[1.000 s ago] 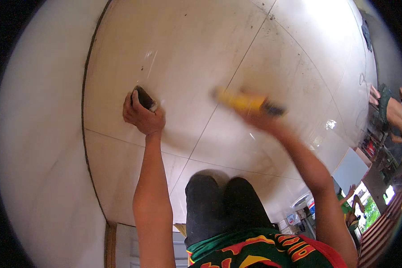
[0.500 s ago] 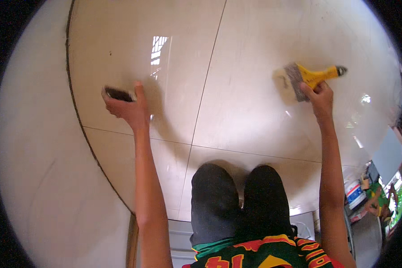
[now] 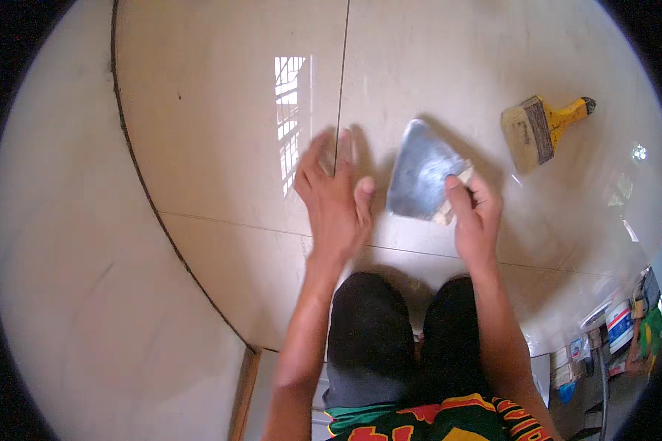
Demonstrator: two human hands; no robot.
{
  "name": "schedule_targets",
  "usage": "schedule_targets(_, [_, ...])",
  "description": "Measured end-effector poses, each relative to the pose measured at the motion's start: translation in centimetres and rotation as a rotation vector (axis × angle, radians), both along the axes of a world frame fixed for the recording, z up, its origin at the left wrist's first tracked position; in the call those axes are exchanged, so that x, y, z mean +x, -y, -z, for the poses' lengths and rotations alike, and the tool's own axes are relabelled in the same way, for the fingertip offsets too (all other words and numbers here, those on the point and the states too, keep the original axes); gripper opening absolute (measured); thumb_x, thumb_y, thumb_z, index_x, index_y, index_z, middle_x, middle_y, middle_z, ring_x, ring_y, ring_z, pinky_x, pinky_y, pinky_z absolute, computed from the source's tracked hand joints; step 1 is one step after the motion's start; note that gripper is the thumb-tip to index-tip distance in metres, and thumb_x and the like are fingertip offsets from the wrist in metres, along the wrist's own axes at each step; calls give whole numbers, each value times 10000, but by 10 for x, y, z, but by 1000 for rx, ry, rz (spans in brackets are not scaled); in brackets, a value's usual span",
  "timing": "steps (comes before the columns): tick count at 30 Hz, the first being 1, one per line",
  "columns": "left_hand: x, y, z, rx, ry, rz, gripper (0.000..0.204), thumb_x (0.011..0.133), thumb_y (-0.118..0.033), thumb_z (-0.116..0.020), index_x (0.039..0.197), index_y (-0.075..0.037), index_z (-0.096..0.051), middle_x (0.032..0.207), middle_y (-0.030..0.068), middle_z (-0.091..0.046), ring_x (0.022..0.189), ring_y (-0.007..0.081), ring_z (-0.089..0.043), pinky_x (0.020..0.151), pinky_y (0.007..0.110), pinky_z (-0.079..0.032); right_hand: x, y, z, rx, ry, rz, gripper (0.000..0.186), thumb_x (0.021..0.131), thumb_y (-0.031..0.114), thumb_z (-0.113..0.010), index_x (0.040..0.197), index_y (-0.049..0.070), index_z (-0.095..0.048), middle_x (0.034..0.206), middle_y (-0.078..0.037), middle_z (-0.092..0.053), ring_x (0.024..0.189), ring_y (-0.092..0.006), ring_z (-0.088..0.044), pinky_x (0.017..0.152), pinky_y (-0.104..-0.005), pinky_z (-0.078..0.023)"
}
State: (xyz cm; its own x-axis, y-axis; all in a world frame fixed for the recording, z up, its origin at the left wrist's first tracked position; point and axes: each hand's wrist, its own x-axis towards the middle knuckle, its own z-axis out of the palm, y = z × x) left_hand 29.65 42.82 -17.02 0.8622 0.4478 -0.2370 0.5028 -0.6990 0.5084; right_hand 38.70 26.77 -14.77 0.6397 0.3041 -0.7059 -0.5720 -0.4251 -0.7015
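Right hand (image 3: 477,214) grips a steel trowel (image 3: 421,180); left hand (image 3: 336,192) spread flat on tile (image 3: 221,117).

We have a single view, worn on the head and facing steeply down onto a glossy tiled floor (image 3: 221,147), near enough that our own dark-clad knees (image 3: 404,331) fill the lower middle. Both forearms come in from the bottom edge, the left hand (image 3: 335,202) and right hand (image 3: 477,217) near centre. The fisheye bends the grout lines and darkens the rim; no second view overlaps it
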Motion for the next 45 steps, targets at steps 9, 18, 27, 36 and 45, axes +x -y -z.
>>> schedule_targets(9, [43, -48, 32, 382, 36, 173, 499, 859, -494, -389, 1270, -217, -449, 1390, 202, -199, 1247, 358, -185, 961, 581, -92, 0, 14, 28, 42, 87, 219, 201, 866, 119, -519, 984, -29, -586, 831, 4, -575, 724, -40, -488, 627, -192, -394])
schedule_targets(18, [16, -67, 33, 311, -24, 198, 428, 866, -410, -417, 1264, -258, -455, 1387, 207, -188, 1243, 399, -179, 969, 591, -61, 0, 9, 39, -47, 133, 260, 185, 861, 164, -559, 954, 9, -596, 749, 37, -538, 630, -20, -433, 538, -174, -340])
schedule_targets(27, [35, -45, 24, 346, -53, 131, 457, 856, -467, -430, 1273, -281, -441, 1424, 162, -131, 1228, 393, -187, 909, 624, -137, 2, 3, 39, 8, 152, 318, 107, 841, 134, -582, 766, 58, -576, 653, 86, -449, 547, 8, -310, 451, -176, -205])
schedule_targets(36, [22, -27, 16, 289, -123, 130, 507, 820, -461, -488, 1280, -257, -429, 1406, 151, -189, 1216, 399, -220, 867, 626, -210, 3, 11, 46, 3, 65, 314, 79, 832, 115, -585, 780, 57, -595, 673, 83, -470, 548, 6, -310, 461, -180, -209])
schedule_targets(45, [96, -135, 3, 420, 321, -129, 208, 807, -226, -576, 958, -87, -614, 1096, 129, -533, 929, 275, -500, 768, 409, -388, 10, 24, 44, -57, 124, 154, 235, 804, 262, -628, 778, 30, -605, 669, 41, -544, 602, -43, -455, 537, -211, -357])
